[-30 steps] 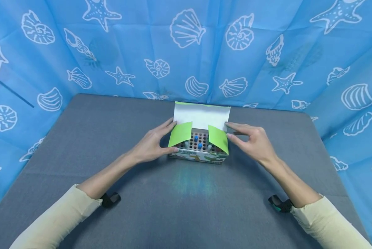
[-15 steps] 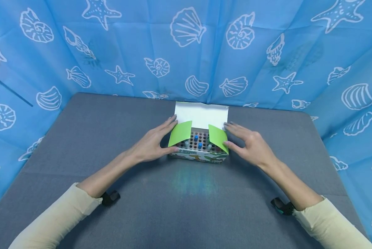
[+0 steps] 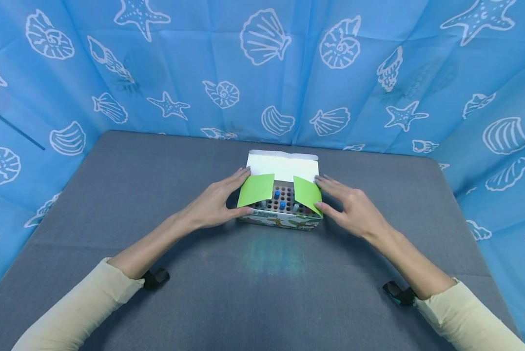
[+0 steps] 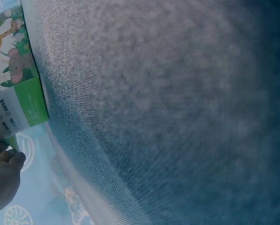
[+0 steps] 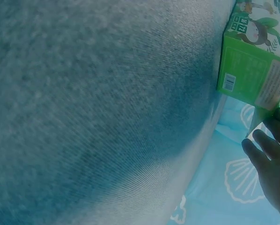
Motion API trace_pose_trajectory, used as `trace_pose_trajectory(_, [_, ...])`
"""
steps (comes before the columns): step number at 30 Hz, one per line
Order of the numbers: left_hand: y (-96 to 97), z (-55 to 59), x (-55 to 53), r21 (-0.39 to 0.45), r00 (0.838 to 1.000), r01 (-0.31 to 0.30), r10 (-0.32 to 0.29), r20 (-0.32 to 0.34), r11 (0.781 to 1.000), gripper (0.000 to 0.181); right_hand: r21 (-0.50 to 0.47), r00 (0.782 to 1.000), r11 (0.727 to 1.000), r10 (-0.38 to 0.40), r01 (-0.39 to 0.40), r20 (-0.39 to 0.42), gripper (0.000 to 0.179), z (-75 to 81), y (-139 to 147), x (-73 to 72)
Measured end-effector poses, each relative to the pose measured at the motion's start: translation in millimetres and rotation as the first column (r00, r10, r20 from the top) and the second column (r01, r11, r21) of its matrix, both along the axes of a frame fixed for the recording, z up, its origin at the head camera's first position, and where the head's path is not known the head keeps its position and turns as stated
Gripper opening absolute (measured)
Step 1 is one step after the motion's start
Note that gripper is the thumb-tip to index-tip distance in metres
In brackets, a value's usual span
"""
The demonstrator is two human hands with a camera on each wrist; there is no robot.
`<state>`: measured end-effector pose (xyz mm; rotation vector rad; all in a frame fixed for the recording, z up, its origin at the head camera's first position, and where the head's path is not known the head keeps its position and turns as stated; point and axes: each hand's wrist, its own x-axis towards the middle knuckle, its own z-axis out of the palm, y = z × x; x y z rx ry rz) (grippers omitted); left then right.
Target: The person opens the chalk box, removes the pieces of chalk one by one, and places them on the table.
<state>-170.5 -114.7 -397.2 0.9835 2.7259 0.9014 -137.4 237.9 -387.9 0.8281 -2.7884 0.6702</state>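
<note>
A patterned cardboard box point(image 3: 284, 222) with printed animals sits in the middle of the table, its white-lined lid point(image 3: 281, 165) leaning up at the back. Two green side flaps, a left flap point(image 3: 256, 189) and a right flap point(image 3: 306, 193), slant inward over a tray of round holes. Slim blue-topped pieces point(image 3: 282, 205) and a few pale ones stand in the holes. My left hand point(image 3: 217, 204) spans the left side, thumb at the front corner, fingertips by the lid. My right hand point(image 3: 352, 206) touches the right side, thumb at the right flap, extended fingers at the lid's edge.
The grey cloth-covered table point(image 3: 201, 292) spreads around the box. Behind it hangs a blue curtain point(image 3: 192, 58) with white shells and starfish, close to the table's back edge. A dark strap point(image 3: 156, 279) is on the left wrist, another strap point(image 3: 399, 293) on the right.
The lid has tilted forward and lower, its white tuck edge now showing. The left flap leans slightly further in. My right thumb has moved down along the right flap; my left hand hardly moved.
</note>
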Motion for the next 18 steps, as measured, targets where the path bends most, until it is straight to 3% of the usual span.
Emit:
trace_pose_trajectory(9, [0.4, 1.4, 0.6, -0.009, 1.0, -0.01, 0.01, 0.029, 1.0, 0.093, 0.01, 0.999, 1.0, -0.016, 0.016, 0.034, 0.058, -0.2, -1.2, 2.1])
trace_pose_trajectory(18, [0.5, 2.1, -0.7, -0.006, 1.0, -0.011, 0.011, 0.006, 1.0, 0.095, 0.001, 1.0, 1.0, -0.001, 0.001, 0.012, 0.058, 1.4, -1.1, 1.1])
